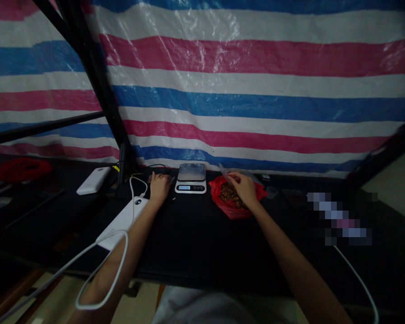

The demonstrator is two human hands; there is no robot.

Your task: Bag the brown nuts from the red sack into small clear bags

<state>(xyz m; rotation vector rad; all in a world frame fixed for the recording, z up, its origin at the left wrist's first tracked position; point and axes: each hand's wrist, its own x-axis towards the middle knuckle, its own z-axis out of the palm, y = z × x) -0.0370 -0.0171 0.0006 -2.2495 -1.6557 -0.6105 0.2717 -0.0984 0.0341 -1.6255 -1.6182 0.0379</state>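
On the black table, my left hand [159, 186] lies with its fingers stretched out, just left of a small digital scale [191, 187]. Something clear and shiny, perhaps plastic, shows by its fingertips. The scale has a lit display and a bare metal top. To its right, a red plastic bag [227, 210] lies spread open with small brown pieces [230, 194] in it; I cannot tell their kind. Over this bag, my right hand [245, 188] is closed, pinching a small clear plastic bag [223, 170] that sticks up toward the left.
A white power bank [119, 225] with a white cable [125, 252] lies beside my left forearm. Farther left are another white device [93, 181] and a red bag [22, 170]. A black metal post [101, 90] and a striped plastic sheet [239, 105] stand behind the table.
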